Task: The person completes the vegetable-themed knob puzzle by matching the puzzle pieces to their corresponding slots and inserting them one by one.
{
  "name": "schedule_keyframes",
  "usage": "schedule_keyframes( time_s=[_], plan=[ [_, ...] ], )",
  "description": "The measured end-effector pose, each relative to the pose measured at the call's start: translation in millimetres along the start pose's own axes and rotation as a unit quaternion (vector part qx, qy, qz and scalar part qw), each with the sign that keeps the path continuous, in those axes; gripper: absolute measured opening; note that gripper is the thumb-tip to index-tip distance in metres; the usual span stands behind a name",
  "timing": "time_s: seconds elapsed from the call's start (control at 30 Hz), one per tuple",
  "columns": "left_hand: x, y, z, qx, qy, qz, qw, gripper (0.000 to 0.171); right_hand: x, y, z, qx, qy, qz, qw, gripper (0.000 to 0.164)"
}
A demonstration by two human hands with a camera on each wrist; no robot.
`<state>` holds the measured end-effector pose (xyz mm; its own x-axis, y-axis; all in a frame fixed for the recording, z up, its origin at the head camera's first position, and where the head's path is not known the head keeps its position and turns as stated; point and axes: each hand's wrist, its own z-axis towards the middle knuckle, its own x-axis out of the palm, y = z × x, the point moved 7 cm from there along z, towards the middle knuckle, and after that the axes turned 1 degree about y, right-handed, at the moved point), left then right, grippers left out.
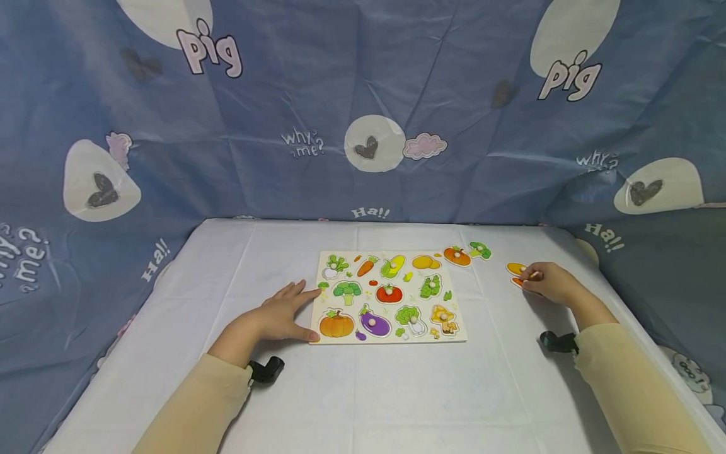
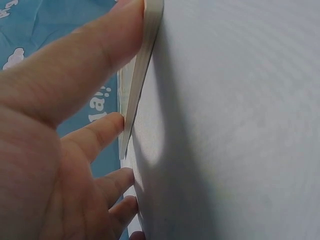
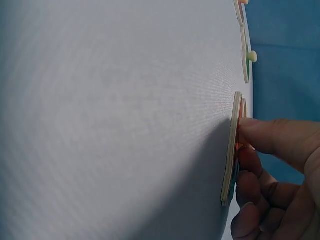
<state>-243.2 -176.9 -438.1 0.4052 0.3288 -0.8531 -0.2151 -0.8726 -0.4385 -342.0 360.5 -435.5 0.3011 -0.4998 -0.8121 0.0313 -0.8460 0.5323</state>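
A wooden vegetable puzzle board (image 1: 365,307) lies flat on the white table. Along its left edge rests my left hand (image 1: 283,313), fingers spread, with the thumb (image 2: 110,45) on the near corner and the index fingertip at the edge farther up. Off to the right, my right hand (image 1: 547,284) pinches an orange-red puzzle piece (image 1: 517,282) between thumb and curled fingers, which hide much of it. In the right wrist view this flat piece (image 3: 231,150) shows edge-on, close to the tabletop. A yellow puzzle piece (image 1: 515,268) lies right beside it, just beyond.
A pumpkin piece (image 1: 457,256) lies at the board's far right corner, next to a broccoli piece (image 1: 479,250). Knobbed pieces such as the tomato (image 1: 389,294) and eggplant (image 1: 375,323) sit in the board. A blue printed cloth (image 1: 317,94) hangs behind the table.
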Motion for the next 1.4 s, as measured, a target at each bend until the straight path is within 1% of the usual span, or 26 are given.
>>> schedule_keyframes(
  time_s=[0.23, 0.43, 0.63, 0.93, 1.4],
  plan=[
    [-0.3, -0.7, -0.9, 0.001, 0.0, -0.003, 1.0, 0.101, 1, 0, 0, 0.012, -0.002, -0.003, 1.0, 0.013],
    [0.5, 0.0, -0.4, -0.001, 0.0, -0.006, 1.0, 0.101, 1, 0, 0, -0.003, -0.005, -0.014, 1.0, 0.013],
    [1.7, 0.6, -0.3, -0.003, -0.001, -0.006, 1.0, 0.102, -1, 6, -4, -0.019, -0.023, -0.035, 0.999, 0.011],
    [2.1, 1.7, 0.3, -0.003, -0.003, -0.002, 1.0, 0.102, -1, 29, -11, -0.062, -0.03, -0.023, 0.997, 0.008],
    [1.0, 0.6, 0.1, 0.001, -0.003, 0.0, 1.0, 0.101, -1, 74, -15, -0.114, -0.039, -0.036, 0.992, 0.006]
  ],
)
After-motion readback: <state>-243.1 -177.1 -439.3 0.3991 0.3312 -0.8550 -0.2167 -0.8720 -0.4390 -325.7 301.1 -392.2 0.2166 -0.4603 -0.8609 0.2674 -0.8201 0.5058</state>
